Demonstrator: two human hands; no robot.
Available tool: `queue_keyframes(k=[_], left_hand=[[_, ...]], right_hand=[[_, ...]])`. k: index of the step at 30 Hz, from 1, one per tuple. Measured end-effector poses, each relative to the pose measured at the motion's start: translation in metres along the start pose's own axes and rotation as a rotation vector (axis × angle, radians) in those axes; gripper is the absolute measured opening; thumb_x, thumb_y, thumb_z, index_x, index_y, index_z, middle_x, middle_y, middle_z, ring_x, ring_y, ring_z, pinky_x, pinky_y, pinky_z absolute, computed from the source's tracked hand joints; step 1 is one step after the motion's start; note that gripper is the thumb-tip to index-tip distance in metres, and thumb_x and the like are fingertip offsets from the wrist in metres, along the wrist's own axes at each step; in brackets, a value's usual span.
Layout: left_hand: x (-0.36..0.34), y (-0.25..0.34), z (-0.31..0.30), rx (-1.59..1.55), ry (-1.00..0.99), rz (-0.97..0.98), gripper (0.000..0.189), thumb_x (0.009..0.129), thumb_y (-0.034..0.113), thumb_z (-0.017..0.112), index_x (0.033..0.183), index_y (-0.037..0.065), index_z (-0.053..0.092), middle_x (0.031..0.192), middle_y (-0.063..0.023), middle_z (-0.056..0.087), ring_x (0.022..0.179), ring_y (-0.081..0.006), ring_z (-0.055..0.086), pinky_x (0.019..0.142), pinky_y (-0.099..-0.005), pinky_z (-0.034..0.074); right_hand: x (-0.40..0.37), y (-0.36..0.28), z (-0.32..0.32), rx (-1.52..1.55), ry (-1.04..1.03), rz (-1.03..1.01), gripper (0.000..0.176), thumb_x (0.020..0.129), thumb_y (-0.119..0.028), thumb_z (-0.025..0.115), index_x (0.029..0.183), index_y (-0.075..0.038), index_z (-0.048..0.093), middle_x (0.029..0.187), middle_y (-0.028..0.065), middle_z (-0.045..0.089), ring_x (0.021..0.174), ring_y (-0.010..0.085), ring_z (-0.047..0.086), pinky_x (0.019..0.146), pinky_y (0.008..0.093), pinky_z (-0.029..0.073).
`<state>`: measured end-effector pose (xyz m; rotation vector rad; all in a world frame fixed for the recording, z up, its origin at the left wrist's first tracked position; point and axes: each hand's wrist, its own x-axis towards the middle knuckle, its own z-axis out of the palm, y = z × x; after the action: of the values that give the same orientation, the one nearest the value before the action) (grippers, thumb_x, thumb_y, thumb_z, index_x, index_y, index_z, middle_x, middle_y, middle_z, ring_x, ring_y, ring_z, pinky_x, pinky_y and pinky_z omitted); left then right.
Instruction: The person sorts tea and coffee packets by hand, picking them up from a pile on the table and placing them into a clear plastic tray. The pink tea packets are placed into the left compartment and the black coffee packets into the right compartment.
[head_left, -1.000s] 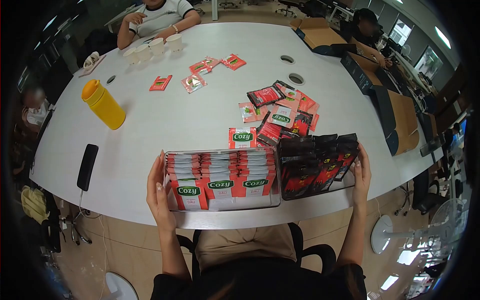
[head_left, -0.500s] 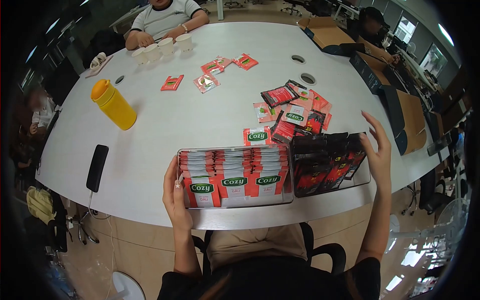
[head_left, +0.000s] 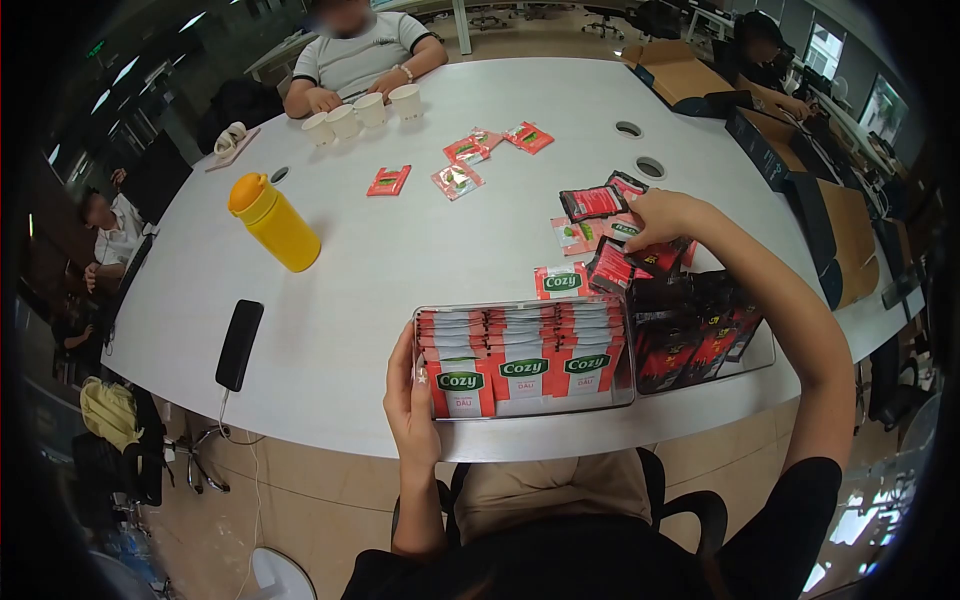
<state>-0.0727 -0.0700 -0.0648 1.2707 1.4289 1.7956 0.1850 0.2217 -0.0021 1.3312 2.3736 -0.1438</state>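
My left hand grips the left wall of a clear plastic box, its fingers wrapped around that side. Rows of red-and-white Cozy sachets stand upright inside. Over the loose pile behind the boxes, my right hand has its fingers bent down and closed at a black-and-red sachet; part of the grip is hidden. Beside the first box is a second clear box with black-and-red sachets, partly behind my right forearm. A Cozy sachet lies just behind the left box.
Several red sachets lie farther back. A yellow bottle and a phone with a cable are at left. Across the table a person sits behind paper cups. Open cardboard boxes line the right edge.
My right hand has moved from the right box's far edge up and left onto the loose pile. My left hand stays on the left box. The view has shifted, so everything appears farther right.
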Motion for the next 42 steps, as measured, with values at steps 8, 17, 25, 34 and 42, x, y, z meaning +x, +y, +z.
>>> queue_keyframes(k=[8, 17, 25, 34, 42], left_hand=[[0.000, -0.005, -0.003, -0.029, -0.013, 0.013, 0.050, 0.093, 0.020, 0.040, 0.135, -0.007, 0.035, 0.136, -0.0213, 0.042, 0.127, -0.0282, 0.041, 0.106, -0.0388, 0.030], [0.000, -0.004, -0.002, -0.120, -0.011, -0.009, 0.049, 0.093, 0.016, 0.042, 0.135, -0.008, 0.034, 0.135, -0.0219, 0.042, 0.126, -0.0276, 0.042, 0.106, -0.0382, 0.030], [0.001, 0.001, -0.002, -0.054, -0.020, -0.022, 0.054, 0.093, 0.025, 0.042, 0.134, -0.008, 0.034, 0.135, -0.0217, 0.041, 0.127, -0.0292, 0.039, 0.107, -0.0402, 0.026], [0.001, -0.001, -0.005, -0.072, -0.026, 0.028, 0.050, 0.092, 0.017, 0.043, 0.135, -0.007, 0.035, 0.135, -0.0216, 0.042, 0.126, -0.0285, 0.043, 0.106, -0.0390, 0.031], [0.000, 0.003, -0.002, -0.106, 0.033, 0.070, 0.046, 0.089, 0.009, 0.046, 0.132, -0.006, 0.040, 0.134, -0.0212, 0.045, 0.124, -0.0280, 0.045, 0.104, -0.0390, 0.034]], right_hand=[[-0.005, -0.005, 0.002, -0.014, 0.347, -0.126, 0.026, 0.074, -0.027, 0.062, 0.079, -0.002, 0.068, 0.076, 0.0194, 0.065, 0.074, 0.0349, 0.064, 0.067, 0.0430, 0.051], [0.017, -0.064, -0.012, 0.074, 0.123, -0.287, 0.037, 0.069, -0.030, 0.065, 0.088, 0.001, 0.059, 0.077, 0.0181, 0.064, 0.073, 0.0320, 0.064, 0.067, 0.0420, 0.049], [0.041, -0.087, -0.019, -0.249, -0.053, -0.319, 0.047, 0.064, -0.029, 0.072, 0.099, -0.001, 0.060, 0.087, 0.0169, 0.065, 0.082, 0.0315, 0.064, 0.067, 0.0413, 0.051], [0.046, -0.080, -0.023, -0.058, 0.149, -0.317, 0.024, 0.080, -0.019, 0.056, 0.094, -0.002, 0.063, 0.079, 0.0188, 0.065, 0.074, 0.0326, 0.064, 0.067, 0.0414, 0.050], [-0.062, -0.091, -0.049, 0.870, 0.317, -0.437, 0.022, 0.089, -0.018, 0.053, 0.093, 0.003, 0.058, 0.079, 0.0091, 0.064, 0.070, 0.0156, 0.060, 0.067, 0.0325, 0.049]])
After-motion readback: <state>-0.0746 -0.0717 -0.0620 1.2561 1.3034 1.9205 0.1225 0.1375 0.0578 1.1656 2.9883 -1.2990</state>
